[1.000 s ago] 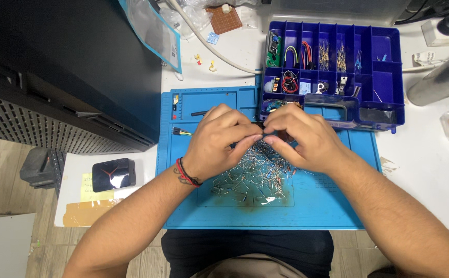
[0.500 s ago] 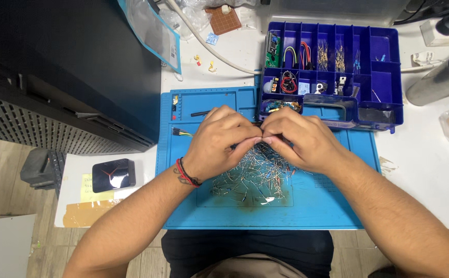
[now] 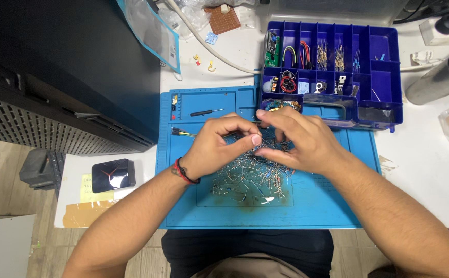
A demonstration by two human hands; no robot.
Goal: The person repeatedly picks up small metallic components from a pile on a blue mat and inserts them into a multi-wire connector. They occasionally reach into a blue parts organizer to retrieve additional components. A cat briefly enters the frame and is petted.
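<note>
Pinched fingertip to fingertip — left hand, right hand — over wire pile on blue mat; held piece too small to tell; parts box just beyond.

Hands now slightly lower, fingertips apart.

Mat: the work mat lies on the worktop straight before you.
Pile: the heap of wire-legged parts sits on the mat's middle, under your two hands.
Hands: your left hand is left of your right hand, fingertips meeting above the heap.
Organizer: the compartment box stands behind the mat, to the right.
Screwdriver: the small screwdriver lies on the mat's far left part.
Cylinder: the metal cylinder lies right of the box.
Clock: the small clock rests left of the mat.
</note>
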